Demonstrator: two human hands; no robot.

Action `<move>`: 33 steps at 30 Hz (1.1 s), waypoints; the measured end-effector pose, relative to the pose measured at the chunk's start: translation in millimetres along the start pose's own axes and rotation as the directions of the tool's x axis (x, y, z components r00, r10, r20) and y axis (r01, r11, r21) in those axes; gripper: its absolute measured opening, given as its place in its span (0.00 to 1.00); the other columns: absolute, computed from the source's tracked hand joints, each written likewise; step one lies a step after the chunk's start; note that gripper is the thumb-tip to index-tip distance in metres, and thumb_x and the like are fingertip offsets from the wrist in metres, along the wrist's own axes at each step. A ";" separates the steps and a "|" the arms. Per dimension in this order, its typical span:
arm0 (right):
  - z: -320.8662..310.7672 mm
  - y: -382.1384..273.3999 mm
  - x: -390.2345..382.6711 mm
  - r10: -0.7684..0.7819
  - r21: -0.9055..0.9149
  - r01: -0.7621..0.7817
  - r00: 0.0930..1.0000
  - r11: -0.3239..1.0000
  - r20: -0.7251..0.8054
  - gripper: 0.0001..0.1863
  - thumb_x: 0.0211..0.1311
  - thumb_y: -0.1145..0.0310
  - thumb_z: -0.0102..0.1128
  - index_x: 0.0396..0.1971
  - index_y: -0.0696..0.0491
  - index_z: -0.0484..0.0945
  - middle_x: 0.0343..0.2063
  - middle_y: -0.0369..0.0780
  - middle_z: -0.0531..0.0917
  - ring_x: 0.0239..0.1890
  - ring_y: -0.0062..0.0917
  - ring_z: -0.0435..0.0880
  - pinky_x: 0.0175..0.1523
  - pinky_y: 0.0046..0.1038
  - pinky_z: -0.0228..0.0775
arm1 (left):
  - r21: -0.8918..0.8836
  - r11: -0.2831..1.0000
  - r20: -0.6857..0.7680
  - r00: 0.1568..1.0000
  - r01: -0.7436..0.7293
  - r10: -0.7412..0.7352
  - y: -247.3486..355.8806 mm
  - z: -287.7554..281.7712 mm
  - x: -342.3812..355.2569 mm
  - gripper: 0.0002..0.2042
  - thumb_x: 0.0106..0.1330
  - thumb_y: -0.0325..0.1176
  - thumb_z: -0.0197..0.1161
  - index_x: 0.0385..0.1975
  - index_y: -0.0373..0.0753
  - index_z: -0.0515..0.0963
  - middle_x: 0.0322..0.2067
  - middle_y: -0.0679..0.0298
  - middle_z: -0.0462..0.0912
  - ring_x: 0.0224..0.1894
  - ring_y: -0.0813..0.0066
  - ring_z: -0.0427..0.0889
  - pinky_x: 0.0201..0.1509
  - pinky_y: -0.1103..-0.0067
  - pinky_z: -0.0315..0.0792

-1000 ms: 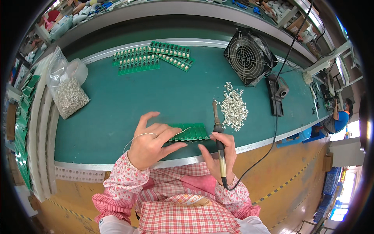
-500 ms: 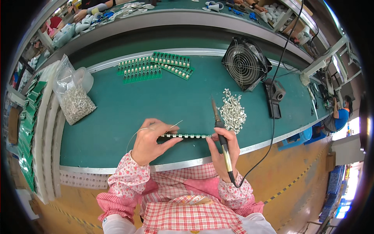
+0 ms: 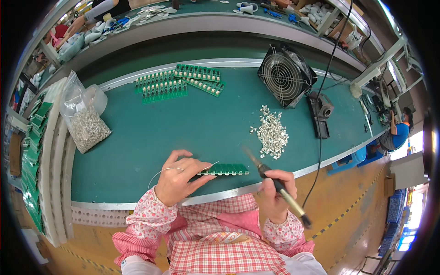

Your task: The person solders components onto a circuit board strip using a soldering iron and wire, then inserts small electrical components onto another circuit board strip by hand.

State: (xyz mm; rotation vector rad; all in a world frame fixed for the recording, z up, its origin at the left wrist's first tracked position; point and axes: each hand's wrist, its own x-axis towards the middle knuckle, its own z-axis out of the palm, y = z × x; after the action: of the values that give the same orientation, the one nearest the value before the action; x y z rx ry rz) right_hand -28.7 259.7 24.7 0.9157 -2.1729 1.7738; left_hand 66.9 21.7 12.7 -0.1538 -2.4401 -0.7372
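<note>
My left hand point(image 3: 175, 182) pinches the left end of a green circuit board strip point(image 3: 231, 169) with a row of small white-and-metal parts along its near edge. A thin solder wire point(image 3: 159, 173) also runs through the fingers of that hand, its free end showing above the board. In my right hand point(image 3: 277, 204) is a soldering iron point(image 3: 285, 194), gripped by its dark and brass-coloured handle. The tip, smeared by motion, points up and left, just beyond the board's right end and apart from it. A pile of small metallic parts point(image 3: 271, 133) lies beyond the iron.
Finished-looking green board strips point(image 3: 165, 89) lie at the back. A bag of small parts point(image 3: 87, 126) stands at left, near white racks point(image 3: 54, 160) of boards. A fan point(image 3: 286, 75) and an iron stand point(image 3: 319, 114) are at right. The iron's cord point(image 3: 319, 151) hangs nearby.
My right hand has let go of the board's right end and moved right and nearer with the iron. The board has tilted, showing more of its green face. My left hand keeps its grip.
</note>
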 end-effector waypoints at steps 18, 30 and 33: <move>1.7 -7.6 0.1 -0.155 0.382 0.103 0.982 0.918 0.107 0.06 0.61 0.78 0.59 0.37 0.62 0.75 0.15 0.38 0.80 0.16 0.24 0.81 0.23 0.24 0.72 | 0.070 0.994 -0.015 0.996 -0.082 0.083 5.1 3.9 -8.4 0.18 0.51 0.32 0.78 0.41 0.39 0.82 0.32 0.66 0.85 0.37 0.74 0.84 0.52 0.68 0.76; -0.2 -19.4 1.4 0.315 0.348 -0.355 0.934 0.868 0.169 0.07 0.70 0.72 0.56 0.35 0.60 0.72 0.21 0.39 0.82 0.16 0.14 0.78 0.21 0.19 0.68 | 0.092 0.990 -0.005 0.994 -0.111 0.112 6.4 4.3 -13.8 0.18 0.51 0.31 0.78 0.42 0.38 0.81 0.36 0.65 0.86 0.40 0.73 0.86 0.53 0.67 0.76; 1.5 -17.2 7.1 0.385 0.354 -0.442 0.896 0.824 0.222 0.08 0.71 0.71 0.57 0.34 0.60 0.72 0.20 0.38 0.81 0.15 0.14 0.77 0.20 0.18 0.66 | 0.115 0.985 0.015 0.992 -0.129 0.128 7.1 3.6 -16.1 0.19 0.50 0.30 0.78 0.42 0.38 0.81 0.37 0.65 0.86 0.41 0.71 0.86 0.54 0.67 0.76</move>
State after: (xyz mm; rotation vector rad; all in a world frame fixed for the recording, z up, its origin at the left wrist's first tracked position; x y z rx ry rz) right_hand -24.3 254.3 42.0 0.6861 -2.2726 2.5020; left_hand 80.2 30.5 4.6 -0.2662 -2.4460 -0.5375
